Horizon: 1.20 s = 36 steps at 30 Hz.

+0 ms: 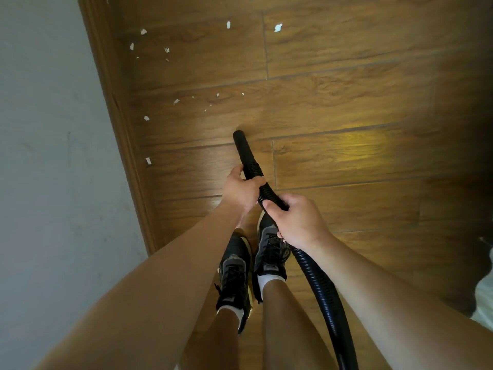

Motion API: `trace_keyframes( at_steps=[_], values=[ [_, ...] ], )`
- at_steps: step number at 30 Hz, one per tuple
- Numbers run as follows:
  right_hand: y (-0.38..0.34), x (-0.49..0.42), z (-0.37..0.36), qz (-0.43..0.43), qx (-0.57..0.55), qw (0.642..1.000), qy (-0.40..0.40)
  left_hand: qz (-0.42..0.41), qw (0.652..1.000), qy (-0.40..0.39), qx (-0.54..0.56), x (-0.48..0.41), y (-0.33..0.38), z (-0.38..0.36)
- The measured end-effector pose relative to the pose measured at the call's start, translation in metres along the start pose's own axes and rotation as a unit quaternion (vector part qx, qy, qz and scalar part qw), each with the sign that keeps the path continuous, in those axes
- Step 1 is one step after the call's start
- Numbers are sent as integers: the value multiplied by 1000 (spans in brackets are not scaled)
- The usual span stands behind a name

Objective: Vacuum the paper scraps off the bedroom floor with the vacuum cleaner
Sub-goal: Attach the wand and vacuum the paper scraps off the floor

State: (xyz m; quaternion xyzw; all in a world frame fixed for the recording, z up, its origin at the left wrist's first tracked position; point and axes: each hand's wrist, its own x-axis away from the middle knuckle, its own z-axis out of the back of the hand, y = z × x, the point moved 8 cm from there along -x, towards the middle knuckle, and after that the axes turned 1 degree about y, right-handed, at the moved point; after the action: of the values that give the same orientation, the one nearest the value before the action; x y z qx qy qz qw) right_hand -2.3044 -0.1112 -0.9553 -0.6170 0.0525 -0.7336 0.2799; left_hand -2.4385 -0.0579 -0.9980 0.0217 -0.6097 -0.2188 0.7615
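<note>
Bare forearms (pixel 165 263), bare lower legs (pixel 288 329), black-and-grey laced trainers (pixel 270 251) with tan soles, short white socks (pixel 267 283)

hose (pixel 324 295) — cut off at bottom edge | white thing (pixel 486 297) at right edge — unidentifiable

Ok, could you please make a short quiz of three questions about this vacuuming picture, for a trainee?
1. True or false: the left hand and the right hand both grip the black hose.
2. Where do most paper scraps lie? A) ahead of the hose's tip, mostly toward the wall; B) behind the person's heels; C) in one pile at the right edge.
3. Fill in: the hand nearer the hose's tip is the ___ hand.
Key: 1 true; 2 A; 3 left.
</note>
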Motion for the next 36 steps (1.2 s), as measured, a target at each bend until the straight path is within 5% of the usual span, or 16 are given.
trace_keyframes(
  at_steps=[36],
  values=[
    [-73,-28,-130,69,195,969,-134,65,973,100,199,-20,-78,144]
  ],
)
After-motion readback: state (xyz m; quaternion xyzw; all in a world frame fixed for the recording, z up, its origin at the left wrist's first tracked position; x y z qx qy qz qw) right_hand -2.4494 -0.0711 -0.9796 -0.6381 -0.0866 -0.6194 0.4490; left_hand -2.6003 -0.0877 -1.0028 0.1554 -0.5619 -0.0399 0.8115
